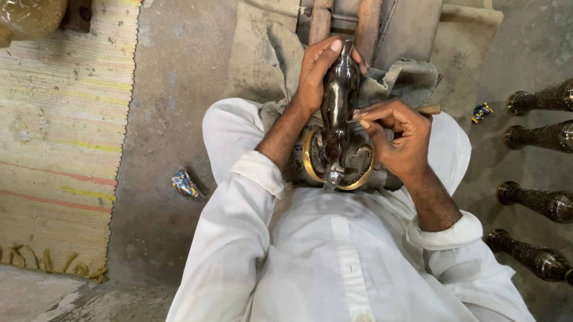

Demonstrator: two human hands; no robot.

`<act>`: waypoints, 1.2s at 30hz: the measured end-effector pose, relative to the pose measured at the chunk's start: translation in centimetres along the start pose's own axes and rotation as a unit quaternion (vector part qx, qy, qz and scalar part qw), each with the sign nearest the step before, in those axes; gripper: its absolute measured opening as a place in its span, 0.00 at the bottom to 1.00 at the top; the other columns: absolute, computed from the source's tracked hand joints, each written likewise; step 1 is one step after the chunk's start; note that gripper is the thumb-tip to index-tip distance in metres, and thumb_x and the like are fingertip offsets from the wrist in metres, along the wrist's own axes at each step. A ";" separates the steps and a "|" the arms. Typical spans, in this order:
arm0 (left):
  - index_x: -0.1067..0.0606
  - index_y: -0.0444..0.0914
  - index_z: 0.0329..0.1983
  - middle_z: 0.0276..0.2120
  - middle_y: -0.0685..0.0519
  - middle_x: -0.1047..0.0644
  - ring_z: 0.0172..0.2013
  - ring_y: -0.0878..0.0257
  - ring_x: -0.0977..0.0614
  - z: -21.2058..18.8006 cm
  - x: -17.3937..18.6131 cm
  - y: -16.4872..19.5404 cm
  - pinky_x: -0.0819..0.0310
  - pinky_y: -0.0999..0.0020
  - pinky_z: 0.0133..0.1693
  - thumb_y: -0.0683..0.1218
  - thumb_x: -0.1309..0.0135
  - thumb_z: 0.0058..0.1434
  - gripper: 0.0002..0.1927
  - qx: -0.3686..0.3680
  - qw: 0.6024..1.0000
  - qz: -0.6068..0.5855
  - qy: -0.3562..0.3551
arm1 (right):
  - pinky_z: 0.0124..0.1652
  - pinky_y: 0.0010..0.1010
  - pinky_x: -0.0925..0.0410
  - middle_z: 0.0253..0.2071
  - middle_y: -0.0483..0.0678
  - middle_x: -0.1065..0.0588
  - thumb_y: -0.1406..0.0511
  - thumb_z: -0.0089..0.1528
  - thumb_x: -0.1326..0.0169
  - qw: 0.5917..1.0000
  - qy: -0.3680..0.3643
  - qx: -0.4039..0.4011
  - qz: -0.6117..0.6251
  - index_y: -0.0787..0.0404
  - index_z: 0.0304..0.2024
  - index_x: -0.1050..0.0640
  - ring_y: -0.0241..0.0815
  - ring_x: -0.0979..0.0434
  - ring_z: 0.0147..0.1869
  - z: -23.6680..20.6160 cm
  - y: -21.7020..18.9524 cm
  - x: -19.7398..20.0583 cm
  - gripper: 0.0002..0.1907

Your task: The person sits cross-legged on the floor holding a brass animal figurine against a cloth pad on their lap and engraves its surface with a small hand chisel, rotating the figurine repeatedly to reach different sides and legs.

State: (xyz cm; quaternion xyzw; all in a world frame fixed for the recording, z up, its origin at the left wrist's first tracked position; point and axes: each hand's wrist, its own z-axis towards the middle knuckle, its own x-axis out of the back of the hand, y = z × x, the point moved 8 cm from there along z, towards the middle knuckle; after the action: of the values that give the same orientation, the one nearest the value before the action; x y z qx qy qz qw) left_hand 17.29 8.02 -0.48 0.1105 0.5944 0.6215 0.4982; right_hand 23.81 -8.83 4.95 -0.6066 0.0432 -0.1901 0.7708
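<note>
Head view, looking straight down: the person in a white shirt (322, 267) sits on the concrete floor (172, 88) with a dark, polished metal figurine (338, 102) propped upright in the lap, over a grey cloth (396, 77). The left hand (317, 70) is wrapped around the figurine's upper end, fingers curled tight over the top. The right hand (400, 135) is pinched shut on a thin tool (425, 110), its tip pressed against the figurine's side, just below the left hand. A brass-coloured ring (363, 177) curves round the figurine's base, close to the belly. Beyond the hands, two wooden handles (321, 12) lie side by side on a grey board. At the floor's right edge, four ornate metal posts (557, 136) lie in a row, well apart from the hands. Left, a striped woven mat (47, 146) covers the floor, and a crumpled foil wrapper (185, 184) sits just beside the left sleeve
</note>
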 end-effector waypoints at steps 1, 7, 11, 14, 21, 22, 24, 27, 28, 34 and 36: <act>0.23 0.31 0.40 0.32 0.44 0.19 0.37 0.58 0.16 0.0 0.0 0.0 0.21 0.62 0.47 0.57 0.60 0.75 0.26 -0.002 1.000 -0.001 -0.001 | 0.55 0.27 0.24 0.47 0.55 0.21 0.78 0.67 0.42 1.000 -0.004 0.009 -0.007 0.70 0.44 0.24 0.39 0.17 0.54 0.0 -0.1 0.0 0.04; 0.23 0.31 0.40 0.33 0.44 0.19 0.38 0.58 0.16 0.1 -0.1 0.2 0.21 0.62 0.46 0.57 0.59 0.75 0.25 -0.001 1.000 0.001 -0.002 | 0.54 0.26 0.25 0.48 0.54 0.20 0.78 0.67 0.42 1.000 -0.012 0.014 0.015 0.70 0.46 0.23 0.38 0.18 0.53 1.5 -0.4 0.8 0.06; 0.23 0.31 0.40 0.33 0.44 0.19 0.37 0.59 0.16 0.0 -0.1 0.1 0.21 0.64 0.44 0.56 0.59 0.74 0.24 0.014 1.000 0.005 0.004 | 0.53 0.27 0.24 0.47 0.54 0.20 0.77 0.66 0.41 0.994 -0.062 0.042 -0.075 0.69 0.46 0.21 0.40 0.18 0.52 2.7 -2.2 0.2 0.07; 0.23 0.31 0.41 0.33 0.45 0.19 0.37 0.59 0.16 0.1 -0.2 0.3 0.21 0.65 0.45 0.56 0.60 0.75 0.25 0.007 1.000 -0.001 -0.001 | 0.49 0.26 0.23 0.45 0.53 0.19 0.77 0.64 0.40 0.986 -0.084 0.043 -0.137 0.67 0.45 0.19 0.40 0.17 0.48 3.6 -3.5 -0.2 0.08; 0.23 0.31 0.40 0.33 0.45 0.19 0.36 0.60 0.17 0.0 -0.2 0.2 0.22 0.65 0.44 0.56 0.59 0.75 0.24 0.012 1.000 -0.002 0.003 | 0.44 0.30 0.25 0.40 0.51 0.18 0.77 0.61 0.39 0.968 -0.110 0.088 -0.206 0.66 0.41 0.18 0.42 0.16 0.44 4.6 -5.6 -0.6 0.07; 0.23 0.31 0.40 0.33 0.45 0.19 0.36 0.60 0.17 0.0 -0.1 0.1 0.22 0.65 0.44 0.56 0.59 0.74 0.24 0.017 1.000 0.001 0.004 | 0.44 0.30 0.25 0.41 0.51 0.18 0.78 0.60 0.40 0.968 -0.115 0.085 -0.208 0.66 0.40 0.19 0.42 0.15 0.44 4.6 -5.5 -0.5 0.07; 0.23 0.31 0.41 0.33 0.45 0.19 0.37 0.60 0.17 0.0 -0.2 0.2 0.21 0.65 0.45 0.56 0.59 0.74 0.24 0.011 1.000 0.000 0.001 | 0.45 0.29 0.25 0.40 0.51 0.18 0.79 0.59 0.41 0.967 -0.123 0.088 -0.205 0.67 0.38 0.19 0.42 0.15 0.45 4.8 -5.1 -0.4 0.07; 0.23 0.31 0.41 0.34 0.45 0.19 0.38 0.60 0.17 0.1 -0.2 0.2 0.22 0.65 0.45 0.56 0.59 0.75 0.24 0.006 1.000 -0.006 -0.002 | 0.48 0.28 0.24 0.42 0.53 0.18 0.80 0.59 0.42 0.976 -0.122 0.078 -0.164 0.69 0.38 0.21 0.41 0.15 0.48 4.5 -4.1 0.0 0.07; 0.23 0.31 0.41 0.34 0.45 0.19 0.38 0.60 0.17 0.0 -0.2 0.2 0.22 0.65 0.46 0.56 0.59 0.75 0.24 0.006 1.000 -0.008 -0.002 | 0.49 0.28 0.23 0.43 0.53 0.18 0.81 0.60 0.43 0.980 -0.120 0.072 -0.143 0.69 0.39 0.21 0.41 0.15 0.49 4.3 -3.7 0.0 0.07; 0.23 0.31 0.40 0.33 0.45 0.19 0.36 0.60 0.17 0.0 -0.1 0.3 0.21 0.65 0.44 0.56 0.60 0.75 0.24 0.008 1.000 0.011 -0.001 | 0.53 0.29 0.24 0.48 0.56 0.20 0.81 0.64 0.44 0.995 -0.082 0.013 -0.055 0.70 0.43 0.23 0.42 0.17 0.53 2.7 -1.0 0.4 0.07; 0.23 0.31 0.41 0.33 0.45 0.19 0.36 0.60 0.17 0.0 -0.2 0.3 0.21 0.65 0.44 0.56 0.60 0.75 0.24 0.013 1.000 0.008 0.000 | 0.54 0.30 0.24 0.48 0.56 0.21 0.81 0.64 0.43 0.996 -0.076 0.021 -0.037 0.70 0.43 0.23 0.42 0.17 0.54 2.5 -0.8 0.4 0.07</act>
State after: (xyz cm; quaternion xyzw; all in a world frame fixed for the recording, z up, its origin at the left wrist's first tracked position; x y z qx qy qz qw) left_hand 17.21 7.91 -0.12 0.1211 0.6015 0.6177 0.4919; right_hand 24.69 -6.82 6.43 -0.6039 -0.0418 -0.1731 0.7769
